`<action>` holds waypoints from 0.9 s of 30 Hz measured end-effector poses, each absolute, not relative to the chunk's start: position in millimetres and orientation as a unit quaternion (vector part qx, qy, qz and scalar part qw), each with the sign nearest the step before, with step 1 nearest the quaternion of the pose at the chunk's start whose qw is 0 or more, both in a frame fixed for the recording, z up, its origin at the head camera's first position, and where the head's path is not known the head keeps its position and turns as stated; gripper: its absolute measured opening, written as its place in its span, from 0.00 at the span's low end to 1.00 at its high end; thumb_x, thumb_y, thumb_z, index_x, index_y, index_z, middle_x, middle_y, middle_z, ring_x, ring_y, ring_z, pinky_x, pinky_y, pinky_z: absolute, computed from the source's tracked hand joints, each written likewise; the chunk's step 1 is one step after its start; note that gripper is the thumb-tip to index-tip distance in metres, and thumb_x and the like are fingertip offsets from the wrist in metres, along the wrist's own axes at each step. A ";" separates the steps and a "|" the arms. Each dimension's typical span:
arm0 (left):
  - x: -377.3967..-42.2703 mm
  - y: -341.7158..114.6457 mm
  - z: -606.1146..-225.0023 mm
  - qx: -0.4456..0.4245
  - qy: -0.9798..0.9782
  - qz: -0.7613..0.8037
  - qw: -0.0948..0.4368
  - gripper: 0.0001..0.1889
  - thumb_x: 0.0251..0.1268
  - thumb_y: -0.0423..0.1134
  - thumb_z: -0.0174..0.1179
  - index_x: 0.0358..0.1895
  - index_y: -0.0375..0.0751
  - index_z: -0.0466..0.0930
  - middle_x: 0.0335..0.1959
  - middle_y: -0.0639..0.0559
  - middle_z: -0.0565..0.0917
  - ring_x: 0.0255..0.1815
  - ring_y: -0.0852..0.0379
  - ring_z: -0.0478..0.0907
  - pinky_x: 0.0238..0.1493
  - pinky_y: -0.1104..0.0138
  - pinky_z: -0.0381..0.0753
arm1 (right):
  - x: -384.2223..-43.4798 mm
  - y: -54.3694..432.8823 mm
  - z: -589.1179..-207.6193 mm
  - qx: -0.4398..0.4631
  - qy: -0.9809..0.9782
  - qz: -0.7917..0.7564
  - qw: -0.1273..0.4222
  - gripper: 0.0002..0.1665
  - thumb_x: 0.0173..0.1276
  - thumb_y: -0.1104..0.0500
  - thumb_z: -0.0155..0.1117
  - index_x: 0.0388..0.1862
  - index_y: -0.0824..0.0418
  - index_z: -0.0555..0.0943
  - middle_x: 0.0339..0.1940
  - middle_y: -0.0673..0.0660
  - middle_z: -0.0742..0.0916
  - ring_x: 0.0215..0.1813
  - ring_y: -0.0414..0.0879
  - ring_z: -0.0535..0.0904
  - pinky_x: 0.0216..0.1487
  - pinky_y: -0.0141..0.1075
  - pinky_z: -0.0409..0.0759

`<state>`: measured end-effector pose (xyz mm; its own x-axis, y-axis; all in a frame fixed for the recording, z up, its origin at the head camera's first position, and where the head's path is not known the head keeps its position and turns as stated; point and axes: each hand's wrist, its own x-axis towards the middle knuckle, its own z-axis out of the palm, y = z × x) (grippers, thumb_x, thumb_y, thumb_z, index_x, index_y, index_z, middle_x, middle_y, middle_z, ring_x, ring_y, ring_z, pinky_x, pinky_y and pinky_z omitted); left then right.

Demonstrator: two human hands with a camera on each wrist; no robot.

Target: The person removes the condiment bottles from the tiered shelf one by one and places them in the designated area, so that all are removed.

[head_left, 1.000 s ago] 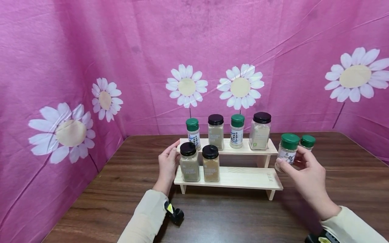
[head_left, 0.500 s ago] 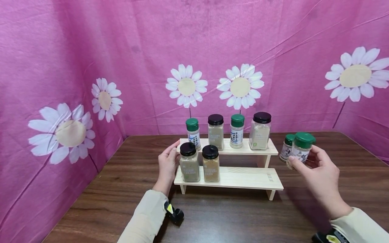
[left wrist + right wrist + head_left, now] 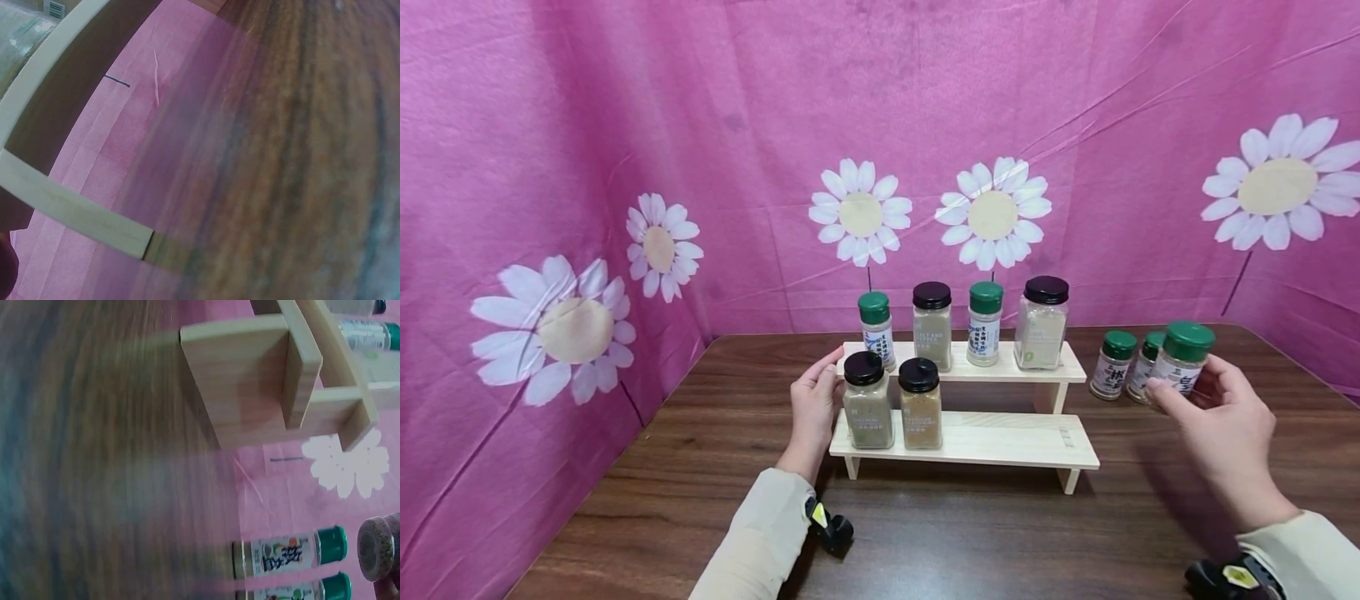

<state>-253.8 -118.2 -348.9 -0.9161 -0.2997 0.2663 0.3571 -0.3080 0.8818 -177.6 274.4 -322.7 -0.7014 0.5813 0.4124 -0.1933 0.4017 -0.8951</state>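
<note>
My right hand (image 3: 1228,425) grips a green-capped spice jar (image 3: 1178,375) on the right side. Part of that jar (image 3: 377,549) enters the right wrist view at the edge, off the tabletop. Just left of it, two smaller green-capped spice jars (image 3: 1112,367) stand on the table, one partly hidden. My left hand (image 3: 811,412) holds the left end of a two-tier wooden rack (image 3: 1000,442). On its lower shelf, at the left, are two black-capped jars (image 3: 868,415). Several black-capped and green-capped jars (image 3: 1041,329) line the upper shelf.
The rack stands on a dark wooden table (image 3: 970,533). Behind it hangs a pink cloth (image 3: 760,125) with white daisies. A wrist camera (image 3: 831,529) sits by the left sleeve. Bare shelf shows at the lower tier's right.
My right hand has carried its green-capped jar to the right, away from the rack. The two jars on the table have come into fuller view. My left hand stays put.
</note>
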 end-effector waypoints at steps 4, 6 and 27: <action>-253.8 -118.0 -348.7 -0.025 -0.552 -0.808 0.203 0.18 0.60 0.25 0.46 0.52 0.21 0.73 0.41 0.52 0.84 0.31 0.69 0.76 0.32 0.77 0.78 | -180.6 284.4 -324.7 -0.141 -0.760 0.527 0.353 0.25 0.51 0.66 0.68 0.45 0.43 0.75 0.25 0.26 0.76 0.30 0.19 0.73 0.34 0.10 0.68; -253.9 -118.0 -348.8 -0.024 -0.553 -0.807 0.205 0.18 0.60 0.25 0.46 0.52 0.21 0.73 0.40 0.52 0.84 0.31 0.69 0.76 0.31 0.77 0.77 | -182.5 289.4 -325.8 -0.148 -0.766 0.522 0.346 0.24 0.52 0.65 0.68 0.43 0.41 0.74 0.24 0.25 0.75 0.30 0.18 0.72 0.34 0.10 0.67; -254.7 -118.3 -350.2 -0.022 -0.558 -0.802 0.210 0.17 0.61 0.25 0.47 0.52 0.21 0.74 0.42 0.51 0.84 0.30 0.69 0.76 0.31 0.77 0.77 | -204.4 330.0 -339.8 -0.194 -0.849 0.409 0.274 0.30 0.57 0.54 0.63 0.56 0.69 0.71 0.17 0.18 0.63 0.25 0.16 0.59 0.42 0.28 0.58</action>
